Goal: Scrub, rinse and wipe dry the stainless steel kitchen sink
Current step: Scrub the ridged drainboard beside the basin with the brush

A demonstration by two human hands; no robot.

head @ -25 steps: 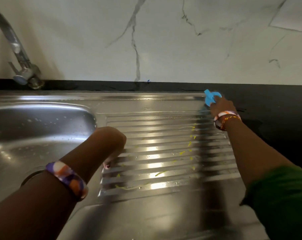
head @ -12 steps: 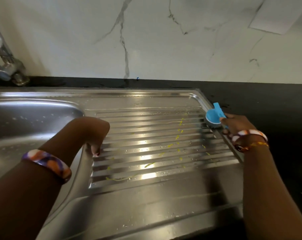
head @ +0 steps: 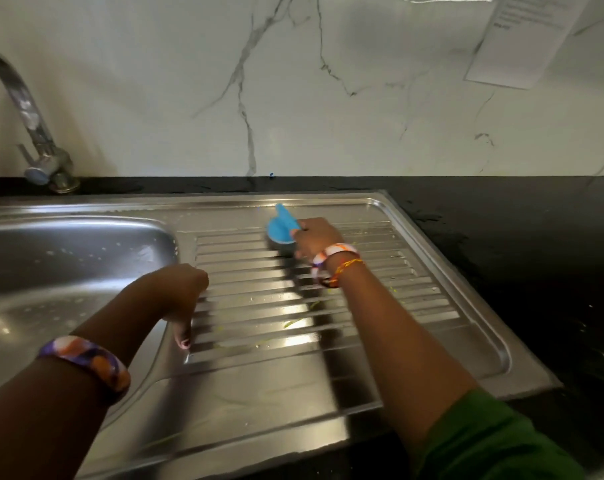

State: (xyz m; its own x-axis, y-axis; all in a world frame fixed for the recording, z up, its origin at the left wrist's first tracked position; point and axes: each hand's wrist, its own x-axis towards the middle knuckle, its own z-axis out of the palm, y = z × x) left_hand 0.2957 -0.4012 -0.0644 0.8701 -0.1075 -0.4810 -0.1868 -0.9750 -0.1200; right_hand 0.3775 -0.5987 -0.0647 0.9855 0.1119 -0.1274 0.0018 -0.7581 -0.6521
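Left forearm bare; one wide glossy bangle, purple/orange/white marbled, on the wrist. Right wrist: similar marbled bangle, white/orange w/ purple flecks, plus thin orange-yellow braided thread band just behind it, toward the elbow. Green fabric sleeve covers right upper arm, well behind the thread band.

blue scrubber; silver ribbed sink; black counter; white grey-veined wall; green sleeve.
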